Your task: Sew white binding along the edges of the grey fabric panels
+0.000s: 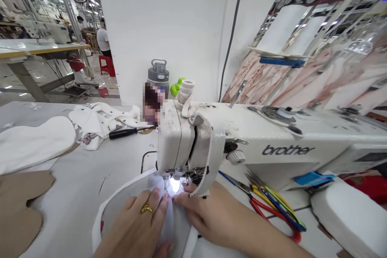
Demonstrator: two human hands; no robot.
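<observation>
A white cloth piece with a thick pale edge band lies under the head of a white sewing machine. A lamp lights the needle area. My left hand, with a gold ring, presses flat on the cloth just left of the needle, fingers stretched forward. On the other side, my right hand has its thumb and forefinger pinched at the cloth close to the presser foot; the binding strip hanging from the machine partly covers its fingers.
Right of my hands lie red-handled scissors, other cutters and a stack of white pieces. On the left are brown card templates, white cut pieces and a black-handled screwdriver. A grey bottle stands behind the machine.
</observation>
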